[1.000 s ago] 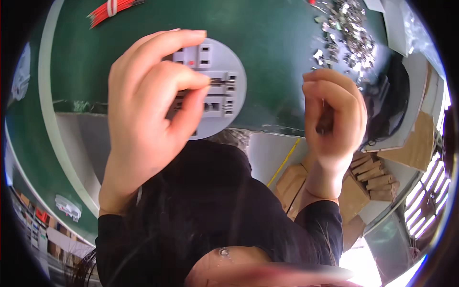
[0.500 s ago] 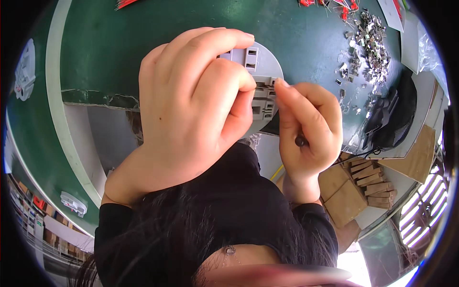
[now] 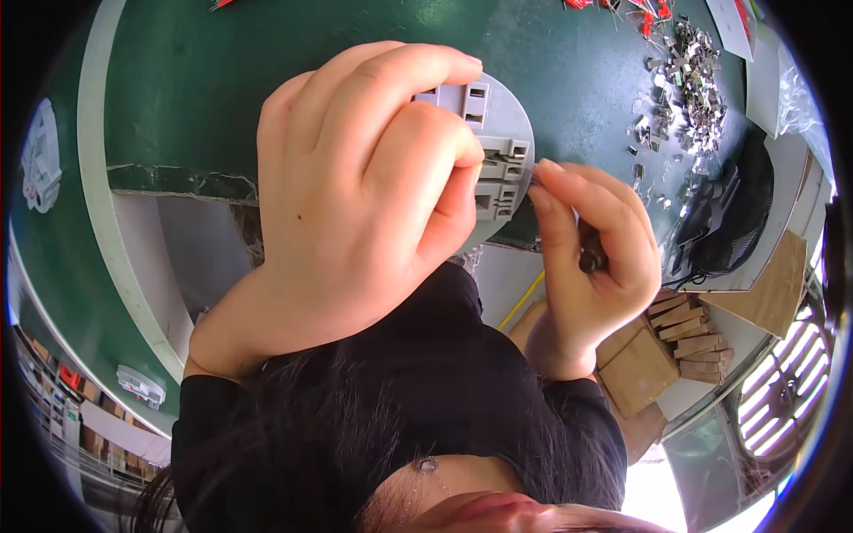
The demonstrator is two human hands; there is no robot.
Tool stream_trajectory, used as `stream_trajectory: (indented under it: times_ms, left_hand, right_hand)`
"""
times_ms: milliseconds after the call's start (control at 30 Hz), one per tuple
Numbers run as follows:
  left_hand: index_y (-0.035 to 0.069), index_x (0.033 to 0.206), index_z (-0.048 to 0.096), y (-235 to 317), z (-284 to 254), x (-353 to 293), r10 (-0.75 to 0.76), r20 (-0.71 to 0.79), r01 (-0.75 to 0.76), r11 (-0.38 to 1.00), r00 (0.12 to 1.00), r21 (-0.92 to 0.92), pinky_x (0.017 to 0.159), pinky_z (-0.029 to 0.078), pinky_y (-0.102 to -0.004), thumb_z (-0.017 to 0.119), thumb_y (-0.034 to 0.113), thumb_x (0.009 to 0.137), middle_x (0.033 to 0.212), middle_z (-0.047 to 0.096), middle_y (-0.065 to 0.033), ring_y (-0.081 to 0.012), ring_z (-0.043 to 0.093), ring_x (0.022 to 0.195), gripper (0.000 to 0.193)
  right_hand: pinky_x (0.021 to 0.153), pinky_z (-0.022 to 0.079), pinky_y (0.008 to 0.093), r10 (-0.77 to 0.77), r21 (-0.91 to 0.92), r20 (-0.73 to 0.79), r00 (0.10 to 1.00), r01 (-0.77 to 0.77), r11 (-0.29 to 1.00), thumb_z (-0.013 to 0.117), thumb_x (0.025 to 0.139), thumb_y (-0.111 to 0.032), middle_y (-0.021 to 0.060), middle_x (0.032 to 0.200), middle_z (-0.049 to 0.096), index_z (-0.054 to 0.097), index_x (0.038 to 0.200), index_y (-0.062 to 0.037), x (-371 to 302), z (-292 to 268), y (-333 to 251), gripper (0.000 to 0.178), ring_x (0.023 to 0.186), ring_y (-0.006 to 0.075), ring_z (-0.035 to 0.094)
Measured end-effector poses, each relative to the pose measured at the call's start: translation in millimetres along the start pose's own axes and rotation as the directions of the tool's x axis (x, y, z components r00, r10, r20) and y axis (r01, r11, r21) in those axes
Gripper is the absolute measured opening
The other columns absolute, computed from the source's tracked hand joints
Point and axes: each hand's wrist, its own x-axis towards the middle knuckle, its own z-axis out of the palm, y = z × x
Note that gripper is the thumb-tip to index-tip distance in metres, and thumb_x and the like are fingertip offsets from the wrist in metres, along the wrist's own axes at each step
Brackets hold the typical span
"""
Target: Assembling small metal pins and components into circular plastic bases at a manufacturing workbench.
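Observation:
My left hand [image 3: 355, 195] is closed on the rim of a round grey plastic housing [image 3: 511, 111], thumb and index finger pinched together over it and hiding its left part. Moulded slots and small raised blocks show on its right half, some with metal pieces seated in them. Just beyond the housing's right edge, my right hand [image 3: 595, 231] has its thumb and index fingertips together. A thin dark bit shows at those fingertips, too small to name. In the curl of the same hand lies a dark tool with a rounded end [image 3: 591, 253], mostly hidden by the fingers.
Small metal clips [image 3: 693, 98] are heaped at the right of the green table [image 3: 195, 98]. Red parts with wires [image 3: 653, 13] lie at the far edge. A black mesh pouch [image 3: 737, 213] sits on the right. Cardboard boxes [image 3: 640, 360] stand lower right. Pale plastic pieces [image 3: 40, 155] lie at left.
My right hand has drawn off the housing to the right, its fingers loosening slightly around the dark tool. The left hand and housing have shifted only a little.

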Motion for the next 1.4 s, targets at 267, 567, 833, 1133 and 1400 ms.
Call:
stream_trajectory:
  times_ms: [267, 567, 833, 1133, 1400]
  left_hand:
    - [0.005, 0.088, 0.062, 0, 2, 0, -0.017, -0.011, 0.016, 0.999, 1.000, -0.037, 0.082, 0.052, -0.0324, 0.073, -0.004, 0.076, 0.125, 0.064, -0.0143, -0.0277, 0.061, 0.104, 0.019]
    - [0.005, 0.088, 0.062, 0, 2, -1, -0.012, -0.016, 0.011, 0.999, 1.000, -0.033, 0.080, 0.053, -0.0320, 0.073, -0.004, 0.076, 0.124, 0.064, -0.0146, -0.0270, 0.061, 0.103, 0.019]
    - [0.006, 0.087, 0.062, -2, 0, 0, 0.011, -0.005, -0.011, 1.000, 1.000, -0.028, 0.086, 0.051, -0.0362, 0.074, -0.004, 0.074, 0.123, 0.065, -0.0144, -0.0299, 0.062, 0.104, 0.020]
    - [0.006, 0.086, 0.060, -2, 2, 0, -0.001, -0.013, 0.001, 1.000, 1.000, -0.025, 0.089, 0.049, -0.0381, 0.074, -0.004, 0.072, 0.122, 0.066, -0.0139, -0.0316, 0.063, 0.104, 0.022]
    - [0.006, 0.086, 0.060, -5, 4, -2, 0.017, -0.057, -0.017, 1.000, 0.998, -0.004, 0.089, 0.050, -0.0384, 0.074, -0.006, 0.070, 0.121, 0.066, -0.0141, -0.0322, 0.064, 0.104, 0.025]
  right_hand:
    - [0.050, 0.037, 0.0238, 0.218, 0.119, -0.019, 0.976, -0.214, 0.969, 0.082, 0.071, 0.002, 0.0027, 0.081, 0.070, 0.070, 0.086, -0.0070, 1, 2, -7, 0.021, 0.057, 0.0095, 0.052]
    - [0.059, 0.031, 0.0178, 0.090, 0.155, 0.065, 0.994, -0.099, 0.983, 0.076, 0.077, 0.008, 0.0024, 0.091, 0.065, 0.063, 0.089, -0.0013, 2, 7, -2, 0.019, 0.068, 0.0024, 0.044]
    - [0.057, 0.045, 0.0284, 0.121, 0.087, -0.034, 0.992, -0.118, 0.989, 0.079, 0.069, 0.002, 0.0045, 0.077, 0.067, 0.064, 0.082, -0.0061, 7, 10, -5, 0.021, 0.065, 0.0190, 0.062]
    - [0.057, 0.042, 0.0315, -0.019, -0.042, -0.005, 1.000, 0.019, 0.999, 0.080, 0.067, -0.003, 0.0024, 0.079, 0.066, 0.065, 0.084, -0.0091, 5, 11, 2, 0.023, 0.063, 0.0198, 0.059]
    - [0.056, 0.040, 0.0309, -0.509, -0.220, 0.252, 0.823, 0.561, 0.798, 0.076, 0.062, 0.001, 0.0036, 0.080, 0.066, 0.066, 0.086, -0.0091, 44, -8, 10, 0.027, 0.062, 0.0196, 0.057]
